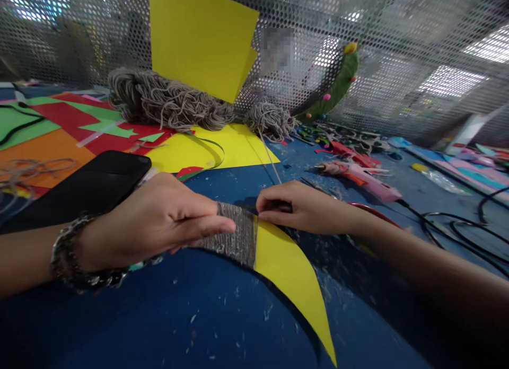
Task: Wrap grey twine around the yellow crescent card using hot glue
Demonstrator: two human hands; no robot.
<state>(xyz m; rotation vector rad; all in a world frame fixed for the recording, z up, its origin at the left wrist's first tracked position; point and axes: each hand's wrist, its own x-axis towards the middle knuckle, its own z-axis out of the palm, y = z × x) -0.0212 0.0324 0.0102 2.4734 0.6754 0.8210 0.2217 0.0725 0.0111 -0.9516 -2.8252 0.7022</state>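
Note:
A yellow paper crescent (pixel 292 268) is held above the blue tabletop, its bare tip curving down to the right. Tight rows of grey yarn (pixel 240 239) wrap its left part. My left hand (pixel 163 218) grips that wrapped part, thumb on top; the crescent's far left end is hidden behind the hand. Beside the last row, my right hand (pixel 302 204) pinches the yarn strand (pixel 272 159) at the crescent's upper edge. That strand runs back to a loose yarn bundle (pixel 270 120) at the rear of the table.
A black phone (pixel 95 178) lies left of my hands. Behind are a large yarn skein (pixel 167 98), coloured paper (pixel 63 117) and a yellow sheet (pixel 202 35) against a mesh panel (pixel 397 56). On the right are a pink glue gun (pixel 369 182), its black cord (pixel 449 220) and a decorated green crescent (pixel 338 88).

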